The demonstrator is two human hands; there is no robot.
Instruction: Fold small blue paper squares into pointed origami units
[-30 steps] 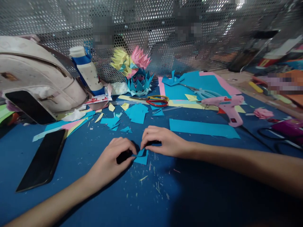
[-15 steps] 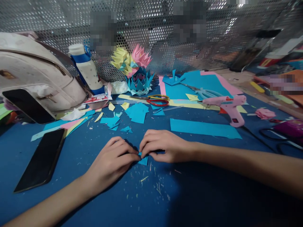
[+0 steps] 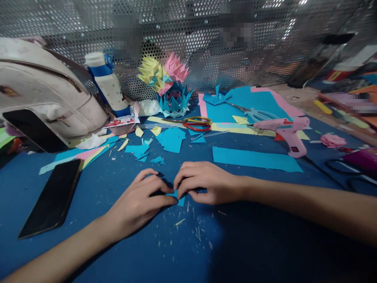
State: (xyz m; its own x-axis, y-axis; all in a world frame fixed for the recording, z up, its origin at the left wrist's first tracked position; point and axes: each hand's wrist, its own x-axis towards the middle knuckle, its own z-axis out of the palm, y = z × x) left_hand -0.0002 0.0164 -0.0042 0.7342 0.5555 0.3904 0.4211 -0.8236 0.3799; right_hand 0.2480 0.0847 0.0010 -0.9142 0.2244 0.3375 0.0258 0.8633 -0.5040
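Both hands have drawn closer since a second ago, with two phones (image 3: 50, 198) at left, the left hand (image 3: 141, 198), thumb and forefinger slightly parted, on one small blue paper (image 3: 182, 202) below centre, the right hand (image 3: 204, 182), fingers curled, partly covering it, neither's grip discernible, and one pink glue gun (image 3: 291, 135) at right.

The person's left hand (image 3: 141, 200) is just left of the paper (image 3: 181, 202), thumb and forefinger extended to it, slightly apart. The right hand (image 3: 210, 182) arches at the paper's right, palm down, fingers (image 3: 183, 184) bent and touching it. The left forearm (image 3: 67, 245) slants nearward and left of the paper; the right forearm (image 3: 309, 208) stretches rightward.
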